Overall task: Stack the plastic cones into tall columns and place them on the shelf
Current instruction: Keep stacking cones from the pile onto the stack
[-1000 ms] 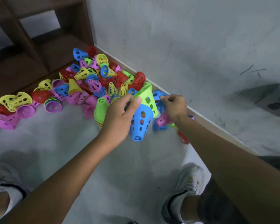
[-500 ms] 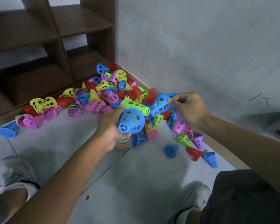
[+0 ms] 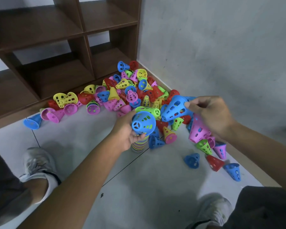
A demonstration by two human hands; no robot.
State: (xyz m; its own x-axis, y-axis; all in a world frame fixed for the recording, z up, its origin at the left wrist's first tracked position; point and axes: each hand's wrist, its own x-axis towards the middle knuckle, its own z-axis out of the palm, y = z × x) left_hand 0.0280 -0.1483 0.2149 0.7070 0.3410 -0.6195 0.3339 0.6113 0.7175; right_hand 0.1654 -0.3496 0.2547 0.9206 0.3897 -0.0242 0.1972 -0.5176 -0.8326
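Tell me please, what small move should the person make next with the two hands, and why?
Probably bring the loose blue cone over and slip it onto the stack. The right hand pinches that cone just beside the blue-topped stack that the left hand steadies on the floor; the shelf holds no column.

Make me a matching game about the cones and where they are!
Things:
1. blue cone in the right hand
2. stack
3. yellow double cone
4. shelf

Places:
A. lying by the shelf's foot, left in the pile
B. standing on the floor under the left hand
C. pinched by its rim, in the air
D. against the wall, behind the pile

Pairs: 1-C, 2-B, 3-A, 4-D
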